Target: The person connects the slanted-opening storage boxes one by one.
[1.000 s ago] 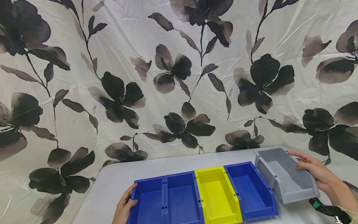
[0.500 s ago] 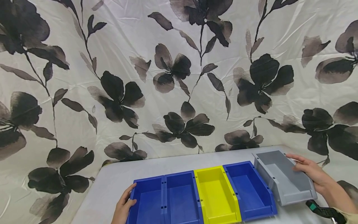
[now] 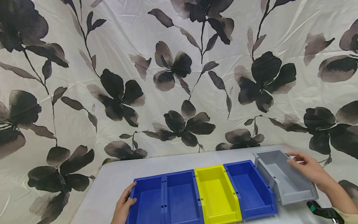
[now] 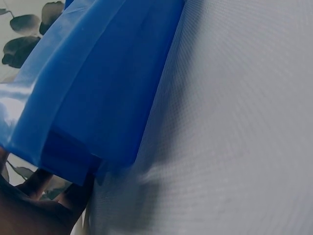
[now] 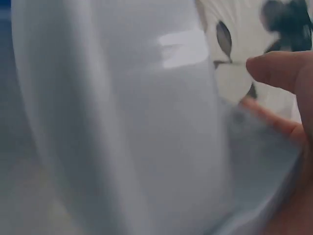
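Note:
Four bins stand side by side in a joined row. At its left end my left hand [image 3: 124, 201] holds the rim of a blue bin [image 3: 148, 199], thumb and a fingertip over the edge. In the left wrist view, fingers [image 4: 73, 200] come up against the lower edge of this blue bin [image 4: 107, 93]. A grey bin [image 3: 295, 179] sits at the row's right end, slightly angled. My right hand [image 3: 316, 169] is at its far right rim with fingers loose. In the right wrist view the thumb [image 5: 276, 71] stands apart from the wall of the grey bin [image 5: 166, 127].
Between the outer bins are a second blue bin [image 3: 183, 197], a yellow bin [image 3: 216, 194] and another blue bin [image 3: 250, 189]. They stand on a white-covered table [image 3: 100, 196]. A floral cloth [image 3: 179, 74] hangs behind it. A black band [image 3: 325, 211] is on the right wrist.
My right hand's thumb has lifted from inside the grey bin's wall to its rim, and the fingers have loosened. The bins and left hand have hardly moved.

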A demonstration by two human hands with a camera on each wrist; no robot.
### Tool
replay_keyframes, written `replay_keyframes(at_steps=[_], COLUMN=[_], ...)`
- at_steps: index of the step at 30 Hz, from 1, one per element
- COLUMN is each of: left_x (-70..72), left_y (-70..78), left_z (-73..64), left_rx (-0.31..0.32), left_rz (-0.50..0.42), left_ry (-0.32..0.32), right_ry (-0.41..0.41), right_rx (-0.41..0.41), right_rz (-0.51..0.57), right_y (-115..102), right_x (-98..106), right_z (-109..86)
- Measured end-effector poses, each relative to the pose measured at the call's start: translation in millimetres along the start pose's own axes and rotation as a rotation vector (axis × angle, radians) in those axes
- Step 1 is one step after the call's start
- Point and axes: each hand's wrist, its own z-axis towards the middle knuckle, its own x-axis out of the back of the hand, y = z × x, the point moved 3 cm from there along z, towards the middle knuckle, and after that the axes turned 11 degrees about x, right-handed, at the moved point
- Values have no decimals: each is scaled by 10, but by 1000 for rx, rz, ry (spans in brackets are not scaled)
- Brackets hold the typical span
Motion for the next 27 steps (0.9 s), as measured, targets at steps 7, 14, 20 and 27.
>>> replay_keyframes(at_steps=[7,14,20,27], left_x=[19,12,-54,-8], left_y=[12,-1,17,10], left_z=[-31,-37,-30,-35], left_rx=[-4,-19,-45,-51], left_rz=[-3,-7,-12,-28], left_ry=[22,33,6,28], right_ry=[17,-111,-127,-165], right_rx=[244,172,148,180], right_rz=[-432,-515,-514,-496], right_y=[-482,-572,-485,-575], right_x=[-182,-431,-479,-543], right_z=[171,230,89,107])
